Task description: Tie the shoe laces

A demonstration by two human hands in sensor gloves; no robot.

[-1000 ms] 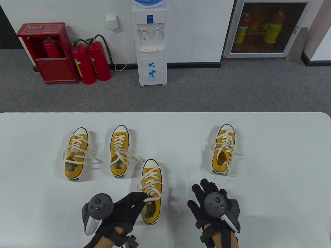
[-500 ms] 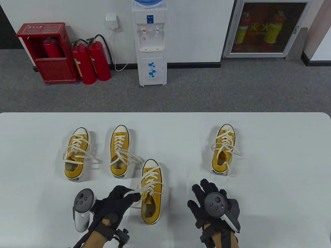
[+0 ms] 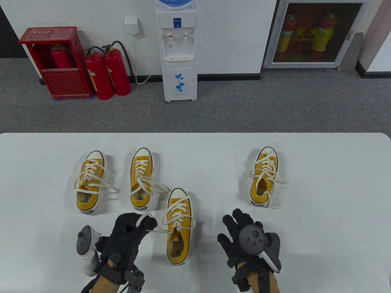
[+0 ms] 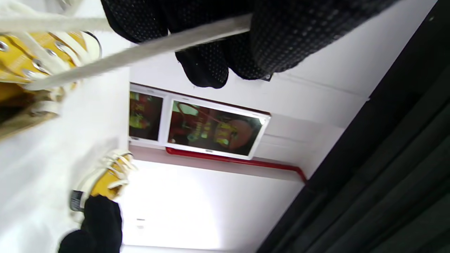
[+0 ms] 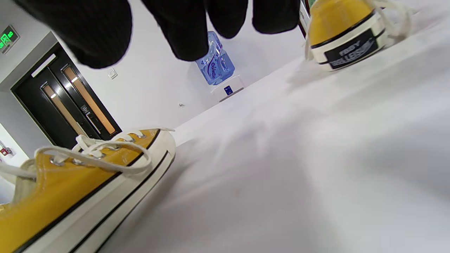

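The near yellow sneaker (image 3: 179, 226) stands toe-away at the table's front centre, its cream laces loose. My left hand (image 3: 139, 224) is just left of it and grips one lace end (image 3: 146, 220). The lace runs taut from the hand to the shoe's upper eyelets. In the left wrist view the lace (image 4: 140, 52) passes under my gloved fingers (image 4: 204, 66) to the sneaker (image 4: 21, 63). My right hand (image 3: 235, 222) lies flat on the table right of the shoe, fingers spread, holding nothing. The sneaker also shows in the right wrist view (image 5: 77, 182).
Three more yellow sneakers stand further back: two on the left (image 3: 90, 183) (image 3: 142, 178) with loose laces trailing on the table, and one on the right (image 3: 264, 177). The white table (image 3: 320, 213) ends just behind them.
My left hand has drawn the lace end out leftward from over the shoe's opening, pulling it taut. My right hand has shifted slightly left and forward.
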